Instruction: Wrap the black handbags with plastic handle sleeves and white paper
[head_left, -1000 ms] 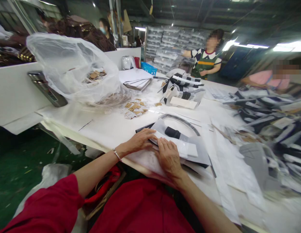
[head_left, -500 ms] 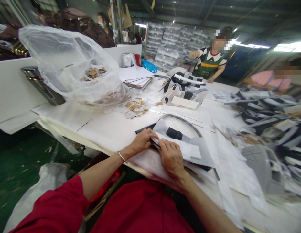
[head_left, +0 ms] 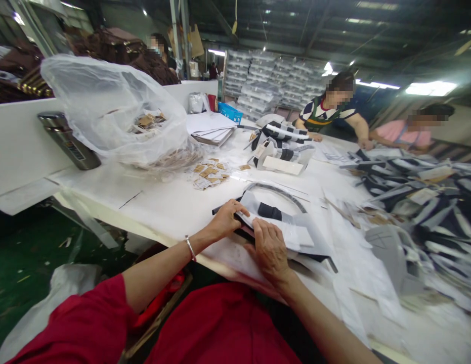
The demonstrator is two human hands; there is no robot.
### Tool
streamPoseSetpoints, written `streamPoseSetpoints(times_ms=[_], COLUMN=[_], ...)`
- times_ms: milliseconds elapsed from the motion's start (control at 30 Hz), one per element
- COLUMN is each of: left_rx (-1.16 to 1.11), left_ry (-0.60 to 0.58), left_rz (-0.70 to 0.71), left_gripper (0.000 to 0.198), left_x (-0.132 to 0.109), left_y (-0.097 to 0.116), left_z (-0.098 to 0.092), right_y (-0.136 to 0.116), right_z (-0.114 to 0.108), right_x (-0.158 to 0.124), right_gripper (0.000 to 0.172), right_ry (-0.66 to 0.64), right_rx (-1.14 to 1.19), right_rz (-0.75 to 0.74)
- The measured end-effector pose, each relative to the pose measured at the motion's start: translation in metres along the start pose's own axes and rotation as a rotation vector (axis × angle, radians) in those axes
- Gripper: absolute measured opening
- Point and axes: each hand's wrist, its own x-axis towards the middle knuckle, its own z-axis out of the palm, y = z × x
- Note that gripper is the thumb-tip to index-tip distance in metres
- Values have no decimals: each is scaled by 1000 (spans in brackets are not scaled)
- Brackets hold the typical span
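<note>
A black handbag lies flat at the near edge of the table, partly covered by translucent white wrapping, with a curved handle on its far side. My left hand pinches its left edge, where a white strip runs along it. Close beside it, my right hand has its fingers bent over the near edge of the same bag. The right thumb is mostly hidden under the hand. A white card rests on the wrapping to the right of my fingers.
Small brown-and-white tags lie beyond my hands, beside a large clear plastic bag. A steel flask leans at the left. More wrapped bags sit farther back, and a heap fills the right. Two people work across the table.
My hands stay at the bag with only slight shifts of the fingers. Across the table, a co-worker has leaned over and reached an arm toward the heap on the right.
</note>
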Motion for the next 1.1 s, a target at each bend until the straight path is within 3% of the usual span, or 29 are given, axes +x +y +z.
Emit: streamPoseSetpoints(times_ms=[233, 400, 533, 700, 900, 1000, 1100], left_rx=[88, 683, 964, 934, 862, 853, 872], left_ry=[18, -79, -69, 78, 156, 183, 195], left_rz=[44, 318, 526, 668, 771, 725, 607], left_gripper=[39, 57, 58, 42, 38, 33, 31], left_x=[-2, -16, -18, -9, -5, -3, 0], left_y=[22, 47, 46, 20, 9, 9, 8], left_z=[-1, -10, -4, 9, 5, 1, -6], right_y=[20, 32, 31, 33, 29, 29, 42], right_z=[-8, -17, -22, -27, -26, -39, -70], right_x=[9, 17, 24, 31, 34, 38, 31], right_gripper=[45, 40, 38, 34, 32, 39, 39], right_ry=[45, 58, 6, -99, -142, -37, 181], right_rx=[6, 72, 104, 101, 129, 211, 280], right_rz=[-71, -94, -67, -23, -3, -13, -5])
